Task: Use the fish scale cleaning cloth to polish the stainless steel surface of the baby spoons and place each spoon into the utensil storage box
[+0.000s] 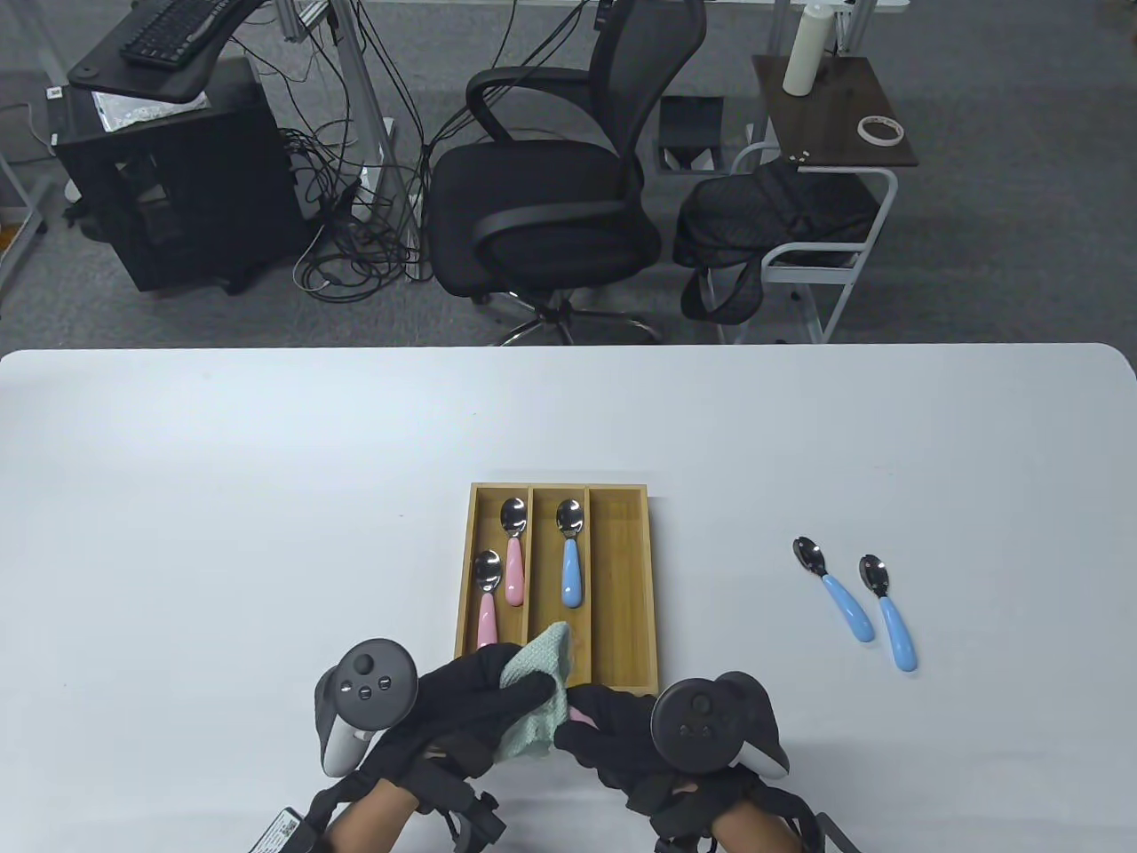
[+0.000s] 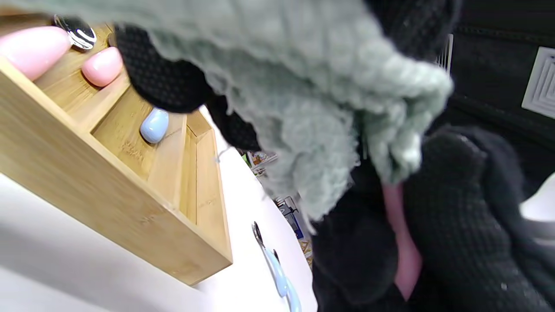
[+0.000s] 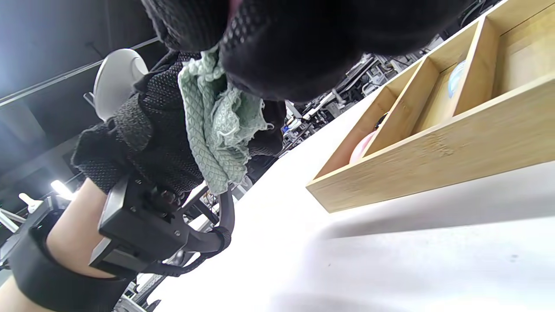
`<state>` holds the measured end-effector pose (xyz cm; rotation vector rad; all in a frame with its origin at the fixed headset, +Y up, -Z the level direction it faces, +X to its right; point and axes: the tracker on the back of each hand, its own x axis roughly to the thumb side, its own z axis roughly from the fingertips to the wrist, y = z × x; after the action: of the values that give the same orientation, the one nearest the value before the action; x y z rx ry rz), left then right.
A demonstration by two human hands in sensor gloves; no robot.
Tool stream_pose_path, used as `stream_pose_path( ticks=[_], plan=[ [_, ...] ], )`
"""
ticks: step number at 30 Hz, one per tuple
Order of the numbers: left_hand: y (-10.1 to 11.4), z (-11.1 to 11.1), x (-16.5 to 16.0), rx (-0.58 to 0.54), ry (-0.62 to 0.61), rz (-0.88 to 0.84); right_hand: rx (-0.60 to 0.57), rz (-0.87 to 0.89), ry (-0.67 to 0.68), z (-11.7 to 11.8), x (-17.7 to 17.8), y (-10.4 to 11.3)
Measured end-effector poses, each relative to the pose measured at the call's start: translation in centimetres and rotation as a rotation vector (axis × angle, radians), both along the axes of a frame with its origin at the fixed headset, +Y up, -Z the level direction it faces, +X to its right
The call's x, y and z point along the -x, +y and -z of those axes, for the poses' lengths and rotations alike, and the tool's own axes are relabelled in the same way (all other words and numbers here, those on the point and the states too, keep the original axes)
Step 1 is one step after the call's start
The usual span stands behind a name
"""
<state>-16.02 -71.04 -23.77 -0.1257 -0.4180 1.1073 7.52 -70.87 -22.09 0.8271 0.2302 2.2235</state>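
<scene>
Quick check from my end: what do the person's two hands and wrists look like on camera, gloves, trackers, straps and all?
Both hands wear black knit gloves. The left hand carries a dark grey round-headed tracker with small buttons and a pale grey handle. The right hand carries a matching tracker. Bare forearms show at the bottom edge, with black wrist brackets and a white label by the left wrist.

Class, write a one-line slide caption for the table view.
Left hand rubs a green cloth over a pink spoon held by the right hand beside the wooden box.
</scene>
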Motion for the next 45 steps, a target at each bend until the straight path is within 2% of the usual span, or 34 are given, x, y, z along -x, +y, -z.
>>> stream_pose_path(
  ticks=[4, 9, 13, 20, 27, 31, 34, 40, 45],
  plan=[
    [0.0, 0.0, -0.1, 0.01, -0.038, -0.027, 0.0, 0.008, -0.008, 0.2, -0.2, -0.1],
    [-0.8, 0.7, 0.0, 0.128, -0.148, -0.136, -0.002, -0.002, -0.019, 0.3, -0.3, -0.1],
    [-1.0, 0.9, 0.3, 0.16, -0.167, -0.187, -0.011, -0.006, -0.023, 0.2, -0.4, 0.1],
    [-0.9, 0.8, 0.3, 0.107, -0.103, -0.095, 0.003, -0.028, 0.0, 0.2, -0.2, -0.1],
    [-0.2, 0.2, 0.2, -0.04, -0.009, 0.055, 0.023, -0.02, 0.006, 0.1, 0.1, -0.2],
    [-0.2, 0.1, -0.1, -0.054, -0.002, 0.091, 0.029, -0.02, 0.002, 0.3, -0.1, -0.3],
    [-0.3, 0.1, 0.0, -0.008, -0.025, 0.028, 0.018, -0.008, -0.008, 0.4, -0.2, -0.1],
    [-1.2, 0.6, -0.2, 0.184, -0.122, -0.179, 0.016, 0.012, -0.032, 0.7, -0.8, 0.1],
    [-2.4, 1.0, 0.0, 0.348, -0.15, -0.327, -0.015, 0.007, -0.052, 0.5, -0.7, 0.2]
  ],
)
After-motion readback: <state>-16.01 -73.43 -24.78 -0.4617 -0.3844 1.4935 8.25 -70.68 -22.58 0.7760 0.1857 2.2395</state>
